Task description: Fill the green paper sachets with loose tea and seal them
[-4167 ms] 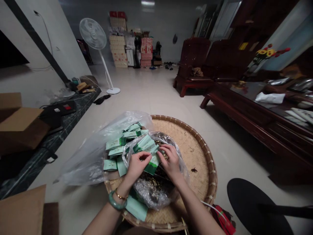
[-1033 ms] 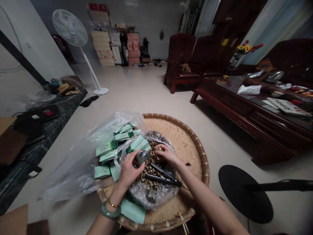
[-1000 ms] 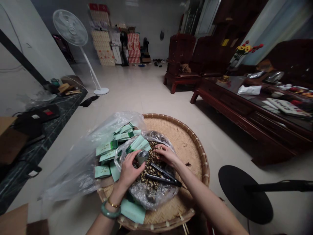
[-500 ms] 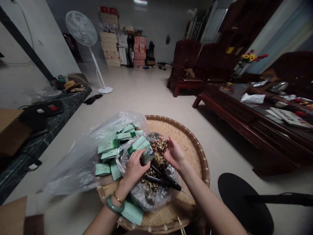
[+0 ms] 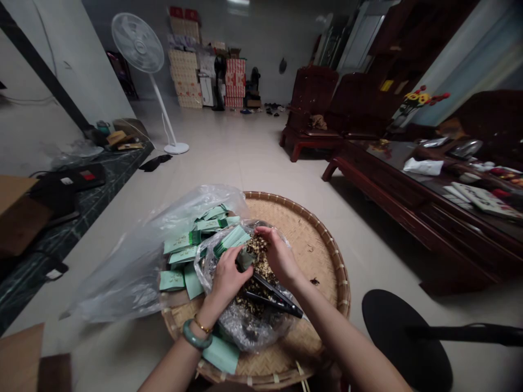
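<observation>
My left hand pinches a small green packet and holds it over a clear bag of dried brown bits. My right hand is cupped, palm down, right at the packet's mouth, with dried bits gathered under its fingers. Black tongs lie on the bits below my right wrist. The bag rests on a round woven tray. Several more green packets are piled to the left inside a large clear plastic bag.
A black round stool stands close on the right. A dark wooden table with papers runs along the right. On the left a dark stone ledge carries cardboard boxes. A white standing fan is further back.
My right hand scooped dried bits from the bag, lifted them palm up, then turned over against the packet in my left hand. Earlier, both hands held a green packet together.
</observation>
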The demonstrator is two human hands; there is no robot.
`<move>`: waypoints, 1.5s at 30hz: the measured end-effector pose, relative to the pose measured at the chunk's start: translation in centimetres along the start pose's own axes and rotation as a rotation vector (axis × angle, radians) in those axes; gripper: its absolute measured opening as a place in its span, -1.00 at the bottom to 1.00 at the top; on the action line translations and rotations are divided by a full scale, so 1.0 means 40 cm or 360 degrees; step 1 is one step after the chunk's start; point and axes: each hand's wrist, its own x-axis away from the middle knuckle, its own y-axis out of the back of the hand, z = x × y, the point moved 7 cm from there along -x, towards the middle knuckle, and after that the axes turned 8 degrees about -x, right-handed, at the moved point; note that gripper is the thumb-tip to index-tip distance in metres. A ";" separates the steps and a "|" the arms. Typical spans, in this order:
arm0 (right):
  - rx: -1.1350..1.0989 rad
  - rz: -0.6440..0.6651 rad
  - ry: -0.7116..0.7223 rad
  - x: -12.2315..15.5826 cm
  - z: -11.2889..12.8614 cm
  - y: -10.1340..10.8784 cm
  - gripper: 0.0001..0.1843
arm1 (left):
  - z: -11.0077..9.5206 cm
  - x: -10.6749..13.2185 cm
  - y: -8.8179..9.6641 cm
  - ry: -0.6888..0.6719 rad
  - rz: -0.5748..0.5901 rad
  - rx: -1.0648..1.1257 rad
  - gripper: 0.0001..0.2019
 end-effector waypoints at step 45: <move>0.1356 0.0269 0.0326 -0.003 0.093 0.043 -0.69 | 0.005 0.000 0.029 0.0002 0.0147 0.0088 -0.49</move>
